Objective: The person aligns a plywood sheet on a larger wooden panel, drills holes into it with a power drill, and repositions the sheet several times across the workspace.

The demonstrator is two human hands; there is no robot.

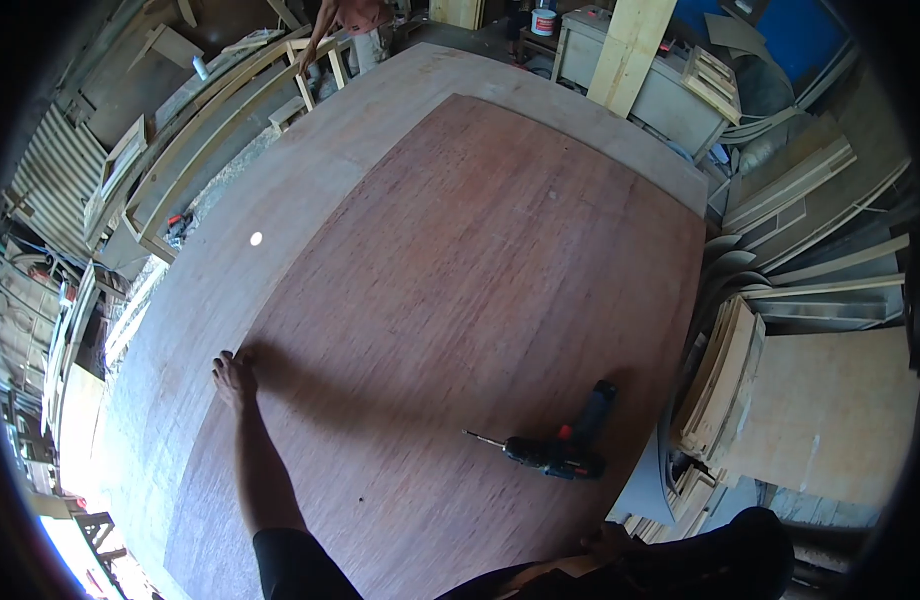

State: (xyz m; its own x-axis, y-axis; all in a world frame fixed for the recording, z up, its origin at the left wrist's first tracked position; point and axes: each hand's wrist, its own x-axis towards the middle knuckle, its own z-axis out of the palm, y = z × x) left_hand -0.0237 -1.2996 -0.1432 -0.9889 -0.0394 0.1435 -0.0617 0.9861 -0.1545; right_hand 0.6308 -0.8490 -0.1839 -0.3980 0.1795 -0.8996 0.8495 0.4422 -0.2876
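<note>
A large reddish-brown plywood sheet (460, 270) lies on a bigger, paler sheet (310, 190). My left hand (235, 378) is at the left edge of the brown sheet, its fingers bent over that edge. On the brown sheet, to the right, a cordless drill (560, 450) rests on its side, its long bit pointing left; neither hand touches it. My right hand (608, 541) is low in the view by the near right edge of the sheet, dark and mostly hidden, so its fingers cannot be made out.
Another person (365, 25) stands at the far side, one hand on a wooden frame (220, 130). Stacked boards (720, 380) stand close on the right. A workbench (670, 100) and a white bucket (544, 21) are at the back.
</note>
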